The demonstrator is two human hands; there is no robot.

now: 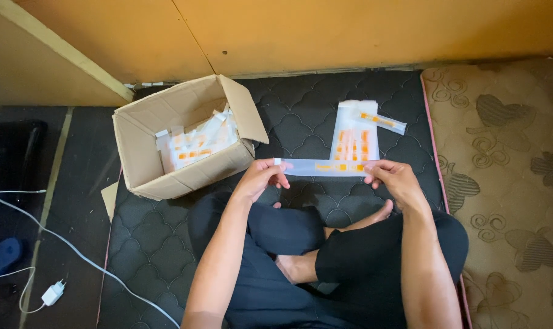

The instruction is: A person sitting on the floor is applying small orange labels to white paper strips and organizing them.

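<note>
My left hand (pixel 262 176) and my right hand (pixel 395 178) hold the two ends of a long clear plastic packet (pixel 325 166) with orange pieces inside, stretched level above my crossed legs. Just beyond it, a stack of similar clear packets (pixel 353 135) lies flat on the black quilted mattress (pixel 301 109), with one narrow packet (pixel 381 122) resting askew across the top. To the left stands an open cardboard box (pixel 143 158) filled with several more such packets (pixel 197 143).
A white cable (pixel 75 253) with a charger plug (pixel 53 293) trails over the dark floor at left, near a blue slipper (pixel 1 256). A brown patterned mat (pixel 508 183) lies to the right. An orange wall (pixel 349 30) runs behind.
</note>
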